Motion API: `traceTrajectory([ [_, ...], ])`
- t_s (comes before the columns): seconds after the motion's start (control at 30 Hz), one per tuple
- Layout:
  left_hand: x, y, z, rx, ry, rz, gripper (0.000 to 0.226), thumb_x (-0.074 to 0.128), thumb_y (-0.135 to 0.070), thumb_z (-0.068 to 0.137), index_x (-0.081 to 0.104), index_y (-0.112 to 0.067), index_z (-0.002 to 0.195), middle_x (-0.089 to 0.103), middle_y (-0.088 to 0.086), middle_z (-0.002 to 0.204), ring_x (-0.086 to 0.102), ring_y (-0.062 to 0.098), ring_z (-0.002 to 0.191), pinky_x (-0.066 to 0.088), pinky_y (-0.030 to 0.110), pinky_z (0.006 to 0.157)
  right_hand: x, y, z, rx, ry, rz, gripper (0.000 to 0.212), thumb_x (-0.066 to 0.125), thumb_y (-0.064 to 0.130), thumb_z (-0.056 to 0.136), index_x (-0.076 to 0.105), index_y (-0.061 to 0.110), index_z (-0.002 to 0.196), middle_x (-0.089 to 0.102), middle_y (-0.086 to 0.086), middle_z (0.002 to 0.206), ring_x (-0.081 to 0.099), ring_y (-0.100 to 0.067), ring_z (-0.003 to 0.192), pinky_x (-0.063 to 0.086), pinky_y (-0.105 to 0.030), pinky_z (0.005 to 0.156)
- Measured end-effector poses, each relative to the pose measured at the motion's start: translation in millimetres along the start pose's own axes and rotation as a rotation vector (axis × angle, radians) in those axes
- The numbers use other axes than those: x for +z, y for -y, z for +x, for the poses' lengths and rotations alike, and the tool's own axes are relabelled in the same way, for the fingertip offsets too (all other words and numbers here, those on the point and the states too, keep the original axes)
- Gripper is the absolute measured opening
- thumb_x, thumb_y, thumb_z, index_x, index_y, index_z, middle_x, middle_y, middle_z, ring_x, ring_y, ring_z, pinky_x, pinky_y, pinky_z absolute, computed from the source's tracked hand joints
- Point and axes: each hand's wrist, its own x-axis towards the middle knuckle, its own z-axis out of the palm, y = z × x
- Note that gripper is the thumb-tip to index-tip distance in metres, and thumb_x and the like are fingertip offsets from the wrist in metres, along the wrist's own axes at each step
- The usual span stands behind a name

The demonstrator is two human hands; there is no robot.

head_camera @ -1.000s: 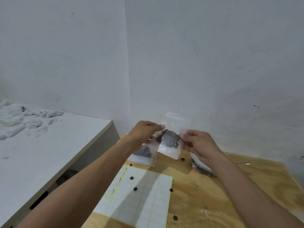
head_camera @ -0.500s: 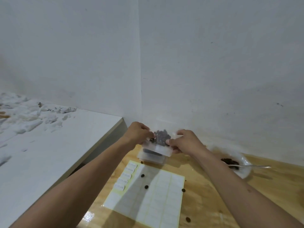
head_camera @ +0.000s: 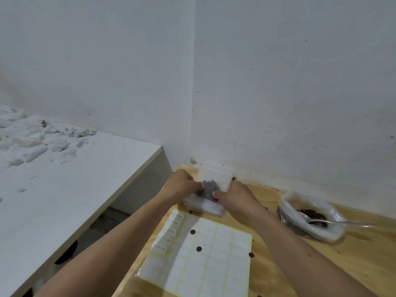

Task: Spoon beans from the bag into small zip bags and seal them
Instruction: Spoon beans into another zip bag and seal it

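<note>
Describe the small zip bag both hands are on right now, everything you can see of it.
The small zip bag is clear, thin plastic, with a cluster of dark beans showing through its middle. It sits near the wall corner on top of a stack of similar bags on the wooden table. The left hand pinches its left edge and the right hand its right edge, thumbs on the front. Its top reaches the wall; whether the zip is sealed cannot be told.

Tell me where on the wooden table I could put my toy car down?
Bare wood lies between the label sheet and the big bean bag, behind the right forearm. The far corner is crowded: both hands hold a filled zip bag over a bag stack. Loose beans dot the sheet.
</note>
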Motion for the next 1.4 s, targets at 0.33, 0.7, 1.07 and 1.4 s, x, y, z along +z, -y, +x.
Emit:
traceTrajectory([
  [0.33,11,-11,4,0.05,-0.033,0.08,0.037,0.074,-0.021,0.084,0.041,-0.019,0.069,0.044,0.002,0.078,0.047,0.02,0.073,0.035,0.033,0.065,-6,2,2,0.009,-0.021,-0.011,0.047,0.058,0.053,0.078,0.069,0.015,0.102,0.07,-0.003,0.095,0.067,-0.023,0.083,0.06,-0.042,0.079],
  [0.7,11,-19,-5,0.085,-0.103,0.168,0.049,0.066,-0.028,0.095,0.057,-0.005,0.137,0.064,0.013,0.131,0.063,0.029,0.114,0.05,0.035,0.092,-33,1,-14,-0.024,0.0,0.04,0.043,0.058,0.043,0.097,0.06,0.008,0.123,0.065,-0.007,0.111,0.064,-0.026,0.104,0.051,-0.036,0.084],
  [1.07,77,-104,-58,0.509,-0.235,0.091,0.034,0.062,-0.028,0.095,0.067,-0.013,0.125,0.07,0.002,0.116,0.066,0.019,0.096,0.049,0.032,0.085,-146,-59,-67,-0.057,-0.267,-0.042,0.053,0.06,0.042,0.095,0.06,0.009,0.136,0.061,-0.008,0.138,0.058,-0.023,0.121,0.04,-0.026,0.086],
  [1.4,218,-158,-151,0.83,0.18,0.154,0.032,0.067,-0.028,0.093,0.072,-0.012,0.119,0.072,0.002,0.106,0.066,0.019,0.094,0.052,0.035,0.088,-223,-191,-169,0.272,-0.28,-0.346,0.024,0.076,0.02,0.081,0.079,0.01,0.103,0.076,-0.01,0.103,0.071,-0.025,0.091,0.061,-0.039,0.085],
])
